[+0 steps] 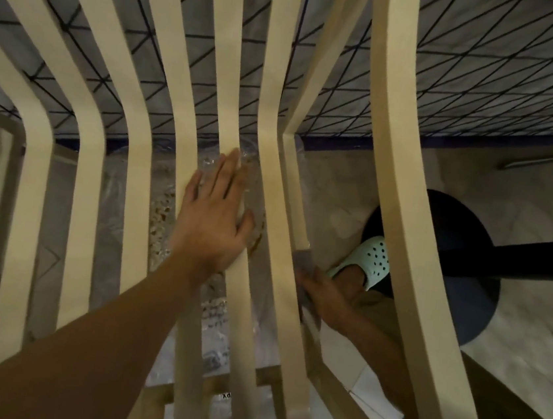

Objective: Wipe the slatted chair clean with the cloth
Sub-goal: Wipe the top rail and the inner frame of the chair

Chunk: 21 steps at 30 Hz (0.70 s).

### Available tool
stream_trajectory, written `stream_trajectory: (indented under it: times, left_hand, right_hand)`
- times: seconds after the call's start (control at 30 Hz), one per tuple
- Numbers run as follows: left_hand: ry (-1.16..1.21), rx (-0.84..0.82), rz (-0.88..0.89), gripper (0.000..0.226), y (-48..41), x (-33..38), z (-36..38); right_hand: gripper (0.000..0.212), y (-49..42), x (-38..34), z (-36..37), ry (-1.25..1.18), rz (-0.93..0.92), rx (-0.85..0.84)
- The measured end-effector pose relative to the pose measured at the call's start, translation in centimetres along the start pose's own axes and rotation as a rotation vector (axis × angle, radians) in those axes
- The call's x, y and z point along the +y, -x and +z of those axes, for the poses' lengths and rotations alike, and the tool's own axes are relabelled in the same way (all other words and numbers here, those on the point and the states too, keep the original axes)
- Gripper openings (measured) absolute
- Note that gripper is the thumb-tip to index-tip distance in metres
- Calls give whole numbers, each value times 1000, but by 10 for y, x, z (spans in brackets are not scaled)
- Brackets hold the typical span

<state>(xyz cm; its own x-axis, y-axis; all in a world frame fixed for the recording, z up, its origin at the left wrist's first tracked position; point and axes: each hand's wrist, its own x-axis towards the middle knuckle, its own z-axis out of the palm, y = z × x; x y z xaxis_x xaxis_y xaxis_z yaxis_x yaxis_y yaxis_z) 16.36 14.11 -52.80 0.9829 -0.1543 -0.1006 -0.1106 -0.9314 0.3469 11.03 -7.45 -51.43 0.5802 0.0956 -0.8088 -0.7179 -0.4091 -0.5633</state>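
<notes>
The slatted chair (277,71) fills most of the frame with its pale curved slats. The left hand (213,222) lies flat in the middle, fingers spread on two slats. Lower right of it, the right hand (322,295) seems closed around the grey cloth (303,260), pressed against a slat.

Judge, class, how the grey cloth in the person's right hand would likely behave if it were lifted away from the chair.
The cloth is bunched against a slat in the right hand, so it is probably floppy and would droop. It looks thin, so likely light. Whether it is damp cannot be told.
</notes>
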Motion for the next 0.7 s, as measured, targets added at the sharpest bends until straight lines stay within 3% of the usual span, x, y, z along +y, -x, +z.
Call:
stream_trajectory:
  times: [0.17, 0.53, 0.7]
  left_hand:
    - [-6, 0, -8, 71, -1, 0, 0]
    - [-19, -11, -12, 72, -3, 1, 5]
    - [-51, -13, -26, 73, -4, -2, 5]
  right_hand:
    - [46, -105, -20, -8, 91, -192, 52]
    - [35, -212, -117, -32, -10, -280, 62]
    - [29, -211, -118, -24, -72, -363, 147]
